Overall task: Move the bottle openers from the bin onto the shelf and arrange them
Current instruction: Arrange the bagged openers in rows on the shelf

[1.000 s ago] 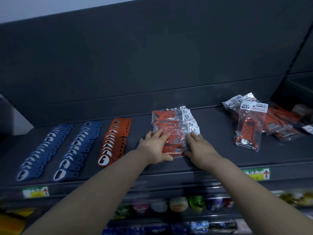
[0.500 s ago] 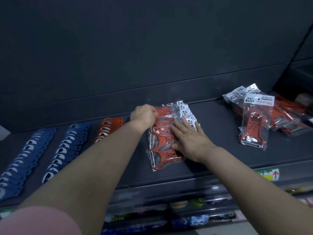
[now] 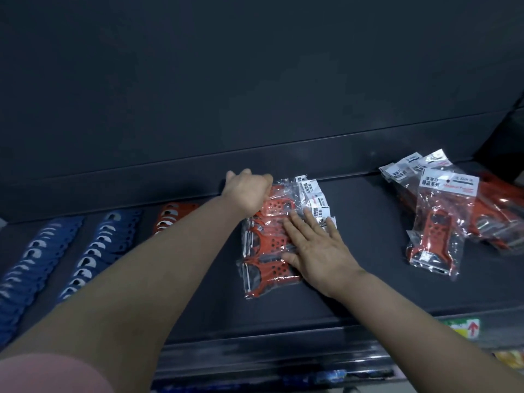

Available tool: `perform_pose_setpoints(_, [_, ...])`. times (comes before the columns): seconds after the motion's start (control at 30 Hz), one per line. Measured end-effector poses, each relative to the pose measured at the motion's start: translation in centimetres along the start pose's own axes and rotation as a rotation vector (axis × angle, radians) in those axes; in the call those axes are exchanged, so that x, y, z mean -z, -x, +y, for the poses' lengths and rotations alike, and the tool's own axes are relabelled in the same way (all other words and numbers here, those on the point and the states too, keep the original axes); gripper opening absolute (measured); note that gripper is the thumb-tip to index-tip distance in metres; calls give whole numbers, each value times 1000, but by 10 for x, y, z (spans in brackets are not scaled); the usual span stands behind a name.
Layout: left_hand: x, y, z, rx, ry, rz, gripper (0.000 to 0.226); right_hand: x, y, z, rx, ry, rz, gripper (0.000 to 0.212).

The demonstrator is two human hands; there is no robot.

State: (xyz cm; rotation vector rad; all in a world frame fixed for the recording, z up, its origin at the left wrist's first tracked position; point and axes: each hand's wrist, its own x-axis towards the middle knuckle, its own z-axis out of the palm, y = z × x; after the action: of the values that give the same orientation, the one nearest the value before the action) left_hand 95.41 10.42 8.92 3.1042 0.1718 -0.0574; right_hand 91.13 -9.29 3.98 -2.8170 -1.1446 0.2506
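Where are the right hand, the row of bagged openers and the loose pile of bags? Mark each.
right hand (image 3: 320, 251): head view, back of the hand.
row of bagged openers (image 3: 272, 275): head view, orange body in the nearest bag.
loose pile of bags (image 3: 436, 231): head view, orange opener in the front bag.

I am looking at a shop. A dark display shelf (image 3: 382, 293) carries a price label (image 3: 465, 329) with a red arrow on its front edge. Identical stock lies in rows: blue bottle openers (image 3: 34, 259), and bagged red bottle openers (image 3: 269, 276) with printed header cards. Blurred packaged goods (image 3: 334, 375) fill the tier below.
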Motion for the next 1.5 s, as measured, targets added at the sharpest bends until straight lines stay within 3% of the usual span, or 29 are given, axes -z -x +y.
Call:
perform_pose_setpoints(0.07, [-3, -1, 0, -40, -45, 61, 17, 2, -6, -1, -8, -5, -8, 71])
perform_pose_setpoints(0.13, [-9, -3, -3, -3, 42, 59, 2, 2, -10, -3, -10, -18, -5, 71])
perform_pose_setpoints(0.27, [-20, 2, -12, 34, 256, -27, 34, 0, -16, -3, -52, -31, -12, 71])
perform_pose_setpoints(0.43, [-16, 12, -9, 59, 305, 69, 51, 5, -25, -7, -69, -48, -26, 68])
perform_pose_setpoints(0.77, [3, 34, 57, -107, 421, 192, 27, 25, 34, 23, -198, -91, 255, 48])
perform_pose_setpoints(0.97, [-3, 41, 138, -128, 518, -15, 20, 30, 89, 78, -415, -38, 323, 57])
perform_pose_setpoints(1.17, [-22, 40, 227, -13, 570, -143, 33, 36, 134, 140, -553, -47, 371, 63])
perform_pose_setpoints(1.33, [-30, 48, 262, 153, 708, -164, 29, 40, 145, 165, -388, -85, 364, 62])
perform_pose_setpoints(1.5, [-12, 63, 231, 172, 597, 7, 17, 39, 132, 157, -191, -72, 395, 69])
